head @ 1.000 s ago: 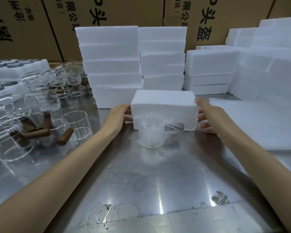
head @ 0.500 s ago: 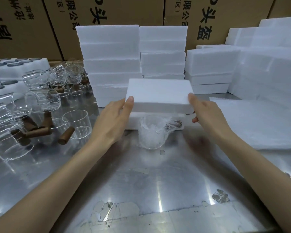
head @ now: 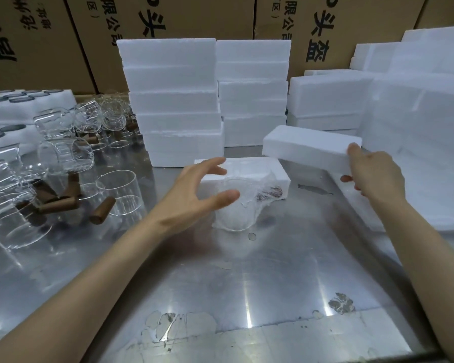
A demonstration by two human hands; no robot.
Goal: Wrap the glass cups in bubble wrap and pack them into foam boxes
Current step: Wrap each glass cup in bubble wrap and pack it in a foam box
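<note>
Lid [head: 309, 149] now lifted clear rightward, right hand [head: 375, 174] gripping it; left hand [head: 194, 195] open, reaching wrapped cup [head: 236, 213]; seat cup upright in foam box base [head: 247, 171].

We saw bright, even overhead light, with streaks of glare on the steel table [head: 247, 297], soft shadows under the arms, wide-angle bending at the edges, and slight overall softness.
</note>
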